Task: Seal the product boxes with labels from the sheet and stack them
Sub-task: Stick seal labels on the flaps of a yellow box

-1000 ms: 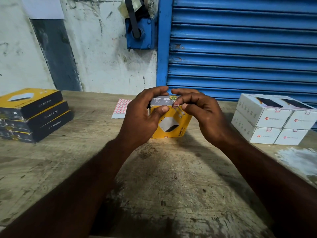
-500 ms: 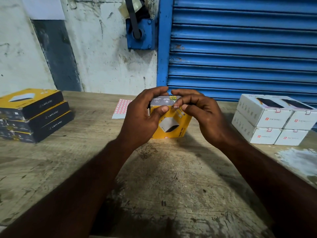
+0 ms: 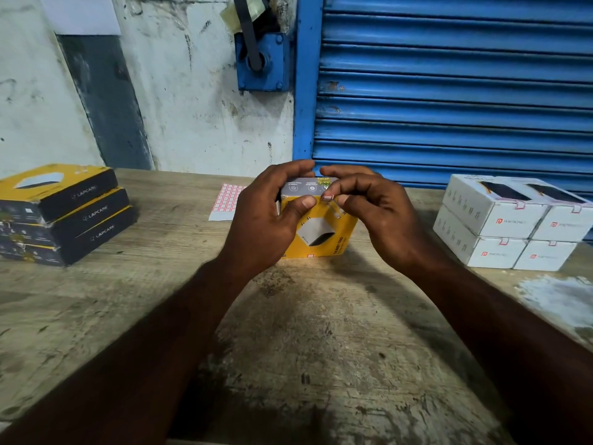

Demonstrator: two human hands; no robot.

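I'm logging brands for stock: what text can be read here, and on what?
"LAPCARE": dark side of each of the three stacked yellow-black boxes.
Yellow box at centre: side print and grey top print too small to read.
White boxes: red logo, wording too blurred to read.
Label sheet: no text visible.

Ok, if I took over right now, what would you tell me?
The left hand grips the yellow box, which stands on the table. The right hand pinches a label down over the box's top edge. The label sheet lies behind the left hand.
Done: white boxes at right, labelled and stacked. Three dark-sided boxes are stacked at left; their seals are not visible.
Left: finish pressing this label, then stack the box.
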